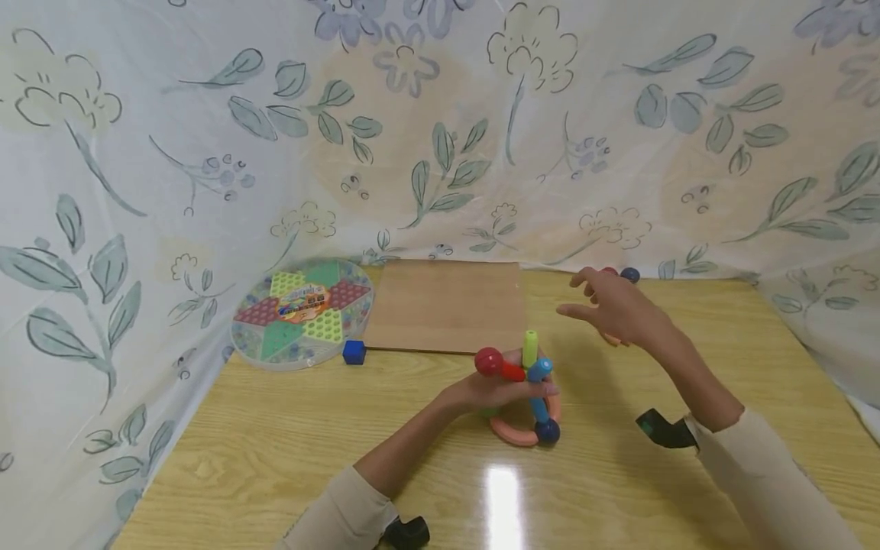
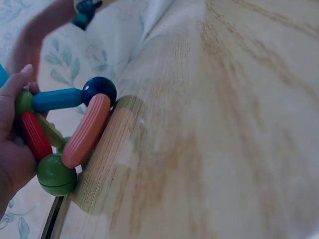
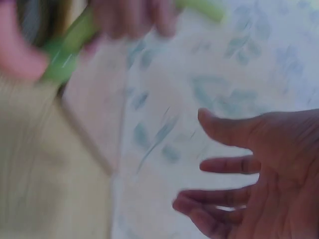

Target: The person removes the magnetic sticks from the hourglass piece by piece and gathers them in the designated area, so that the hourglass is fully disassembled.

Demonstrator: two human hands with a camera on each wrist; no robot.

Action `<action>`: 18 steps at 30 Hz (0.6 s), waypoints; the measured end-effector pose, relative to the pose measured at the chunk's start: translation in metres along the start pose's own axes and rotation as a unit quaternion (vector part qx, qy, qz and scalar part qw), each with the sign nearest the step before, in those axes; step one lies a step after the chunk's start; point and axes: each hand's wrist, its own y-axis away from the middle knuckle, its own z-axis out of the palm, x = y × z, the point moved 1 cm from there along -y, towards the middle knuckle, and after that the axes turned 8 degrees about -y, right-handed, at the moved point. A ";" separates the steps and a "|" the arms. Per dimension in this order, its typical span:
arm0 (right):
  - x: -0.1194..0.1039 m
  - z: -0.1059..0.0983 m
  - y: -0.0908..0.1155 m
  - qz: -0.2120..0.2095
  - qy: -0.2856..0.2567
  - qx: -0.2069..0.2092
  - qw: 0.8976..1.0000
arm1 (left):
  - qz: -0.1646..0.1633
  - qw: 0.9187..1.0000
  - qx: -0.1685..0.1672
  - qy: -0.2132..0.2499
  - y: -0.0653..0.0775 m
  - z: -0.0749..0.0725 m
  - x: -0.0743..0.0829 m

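Note:
My left hand (image 1: 490, 389) grips a model made of magnetic sticks and balls, just above or on the table. A red ball (image 1: 490, 361), a lime stick (image 1: 530, 348) and a light-blue stick (image 1: 539, 370) point outward from its top. Lower down are a dark-blue ball (image 2: 98, 91), a coral curved stick (image 2: 87, 130) and a green ball (image 2: 57, 175). Whether the model's base touches the wood is unclear. Raised to the right, my right hand (image 1: 614, 307) holds nothing, its fingers spread and slightly bent. Behind it, partly hidden, are another dark-blue ball (image 1: 629, 274) and a coral piece (image 1: 612, 339).
A flat wooden board (image 1: 447, 305) lies at the back middle of the table. To its left is a round Chinese checkers board (image 1: 302, 312) in clear plastic, with a small blue cube (image 1: 354, 352) by its edge. Floral cloth (image 1: 440, 114) hangs behind and beside the table.

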 end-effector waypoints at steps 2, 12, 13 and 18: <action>-0.020 0.000 0.005 -0.033 -0.020 -0.003 0.999 | 0.008 1.000 -0.020 0.009 0.001 -0.001 0.006; -0.092 0.008 0.024 -0.171 -0.059 -0.018 0.983 | 0.007 0.999 -0.034 0.032 0.000 -0.003 0.009; -0.096 0.009 0.024 -0.180 -0.061 -0.024 0.982 | 0.010 0.998 -0.038 0.040 -0.001 -0.003 0.004; -0.112 0.020 0.023 -0.238 -0.053 -0.079 0.967 | -0.024 0.997 -0.060 0.038 -0.001 -0.002 -0.007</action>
